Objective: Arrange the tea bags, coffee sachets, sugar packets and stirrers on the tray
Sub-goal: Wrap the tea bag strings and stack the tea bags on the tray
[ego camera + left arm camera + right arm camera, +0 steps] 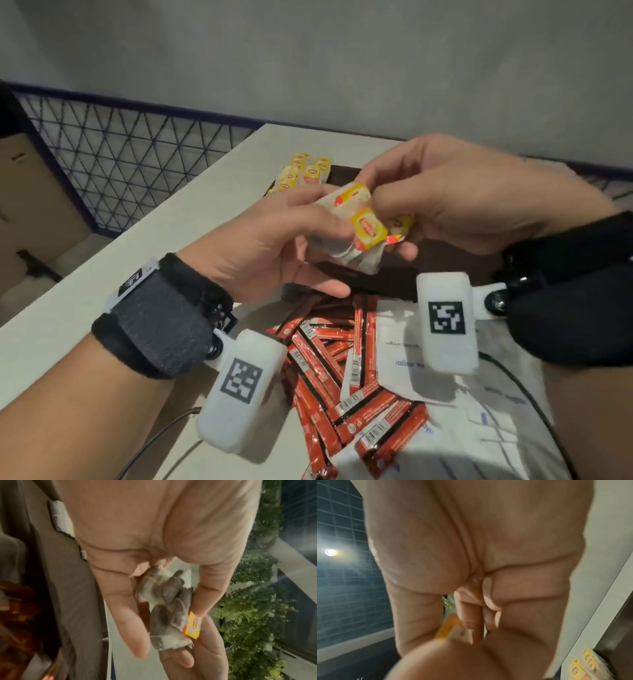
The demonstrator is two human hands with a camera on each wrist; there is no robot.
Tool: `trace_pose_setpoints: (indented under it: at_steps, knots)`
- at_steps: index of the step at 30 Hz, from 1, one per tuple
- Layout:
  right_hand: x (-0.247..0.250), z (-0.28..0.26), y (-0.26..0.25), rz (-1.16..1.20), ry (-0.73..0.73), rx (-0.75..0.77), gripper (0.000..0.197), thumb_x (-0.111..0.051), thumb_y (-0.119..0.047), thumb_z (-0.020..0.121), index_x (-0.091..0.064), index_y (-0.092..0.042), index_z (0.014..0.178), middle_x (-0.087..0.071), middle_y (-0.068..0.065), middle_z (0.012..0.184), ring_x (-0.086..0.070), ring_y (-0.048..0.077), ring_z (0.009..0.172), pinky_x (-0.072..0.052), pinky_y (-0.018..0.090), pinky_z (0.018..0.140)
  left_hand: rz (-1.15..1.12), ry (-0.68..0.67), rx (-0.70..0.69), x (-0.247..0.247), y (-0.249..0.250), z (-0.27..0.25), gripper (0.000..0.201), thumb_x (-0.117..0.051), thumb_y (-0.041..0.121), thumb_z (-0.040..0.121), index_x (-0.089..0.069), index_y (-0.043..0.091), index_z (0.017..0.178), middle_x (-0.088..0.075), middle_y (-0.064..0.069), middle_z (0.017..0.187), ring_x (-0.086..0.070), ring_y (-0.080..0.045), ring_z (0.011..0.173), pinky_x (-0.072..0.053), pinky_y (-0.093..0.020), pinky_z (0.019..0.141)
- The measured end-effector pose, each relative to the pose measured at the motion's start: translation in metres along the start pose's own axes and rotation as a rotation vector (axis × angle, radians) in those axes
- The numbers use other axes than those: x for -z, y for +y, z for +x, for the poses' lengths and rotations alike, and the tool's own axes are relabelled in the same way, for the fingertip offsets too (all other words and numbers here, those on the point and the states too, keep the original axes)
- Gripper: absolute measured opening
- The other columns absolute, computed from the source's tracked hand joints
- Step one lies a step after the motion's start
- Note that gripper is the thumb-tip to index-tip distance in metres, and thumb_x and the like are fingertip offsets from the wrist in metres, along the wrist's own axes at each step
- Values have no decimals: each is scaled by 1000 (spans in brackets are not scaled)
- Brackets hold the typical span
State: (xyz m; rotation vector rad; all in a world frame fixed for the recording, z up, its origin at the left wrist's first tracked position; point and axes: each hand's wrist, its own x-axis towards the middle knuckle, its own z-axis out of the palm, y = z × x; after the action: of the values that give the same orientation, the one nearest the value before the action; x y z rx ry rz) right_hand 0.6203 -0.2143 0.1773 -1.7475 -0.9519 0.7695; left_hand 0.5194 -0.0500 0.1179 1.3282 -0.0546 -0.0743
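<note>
Already tea bags (305,169) on tray (346,171)

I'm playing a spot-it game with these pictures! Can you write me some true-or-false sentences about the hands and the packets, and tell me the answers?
1. Both hands hold a bunch of tea bags. True.
2. The red coffee sachets are stacked neatly on the tray. False: they lie in a loose pile on the table, nearer than the tray.
3. Some tea bags already lie at the tray's far corner. True.
4. The left hand is empty. False: its grip is on the bunch, like the right hand.
</note>
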Motion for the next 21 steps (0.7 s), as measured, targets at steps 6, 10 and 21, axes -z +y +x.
trace_pose_setpoints:
  at_steps: [6,10,21]
  knots:
    - [2,6,6,-141,57,-17,11,-62,12,87,-68,12,97,-64,19,68,-54,19,43,-46,24,39,-6,98,-3,-7,-9,5,42,-74,6,80,-63,5,121,-75,-15,98,-76,-32,82,-63,-31,57]
    - [7,6,5,-48,173,-26,15,-70,-7,91,-68,-5,106,-67,13,75,-59,24,55,-52,28,45,-51,175,-29,-9,-10,8,31,-72,11,77,-68,6,107,-76,-16,93,-77,-29,78,-61,-25,53]
    - [18,6,4,-60,238,-37,7,-73,-8,87,-75,-3,82,-67,12,72,-61,16,58,-49,24,47,-230,286,-98,-8,-6,9,44,-74,13,77,-66,-2,118,-76,-18,106,-77,-30,94,-62,-23,61]
